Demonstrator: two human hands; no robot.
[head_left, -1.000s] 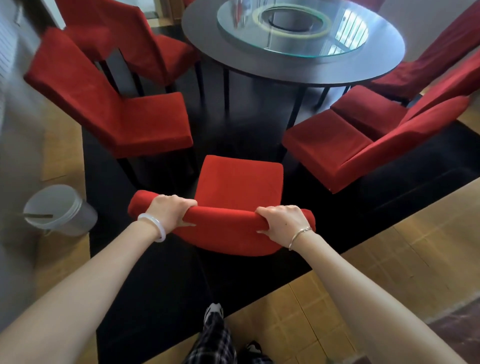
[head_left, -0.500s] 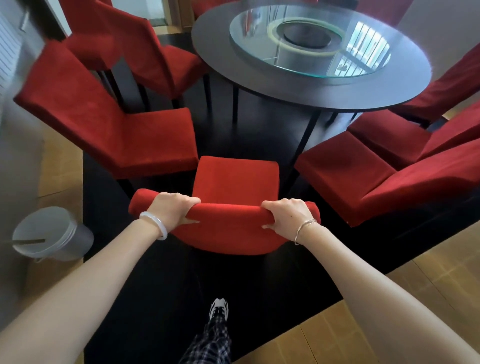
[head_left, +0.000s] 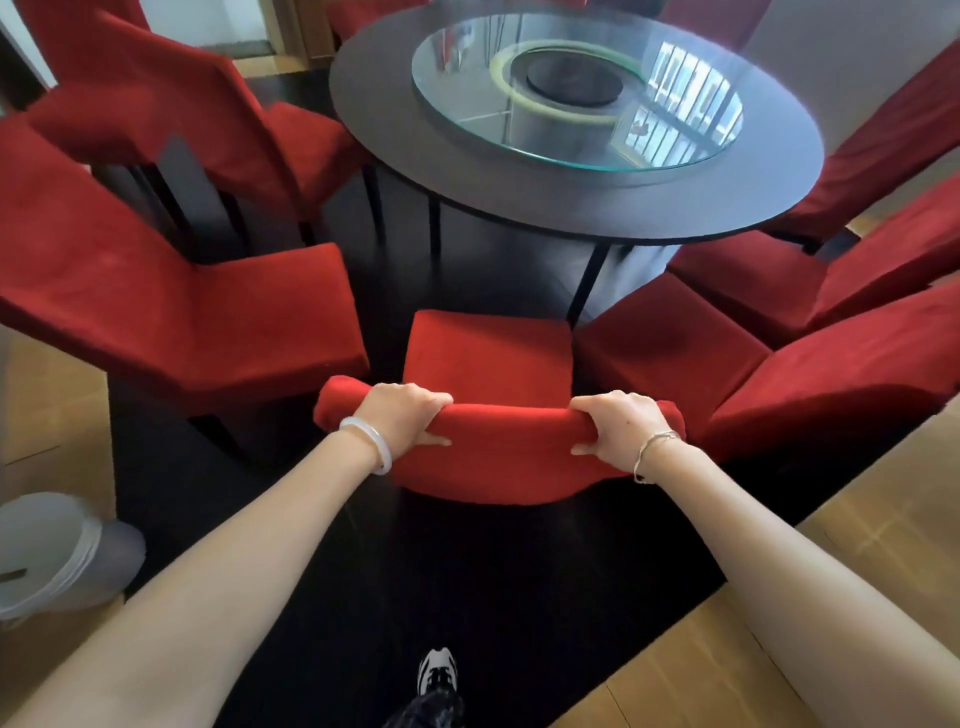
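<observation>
Chair (head_left: 488, 353) now stands nearer the table (head_left: 374, 119); my left hand (head_left: 400, 415) and right hand (head_left: 621, 428) clamp its backrest (head_left: 498, 462), even pushing should keep it square

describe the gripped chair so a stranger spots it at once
Find the round table with the glass turntable. The held chair is at its near edge, between two other red chairs. Only its backrest is gripped by the left hand and right hand.

No words, labels, brands, numbers or signs can be read anywhere in the scene. There are none on the near red chair (head_left: 488, 353), the round table (head_left: 374, 135) beyond it, or the grey bin (head_left: 52, 551) at the near left.
</observation>
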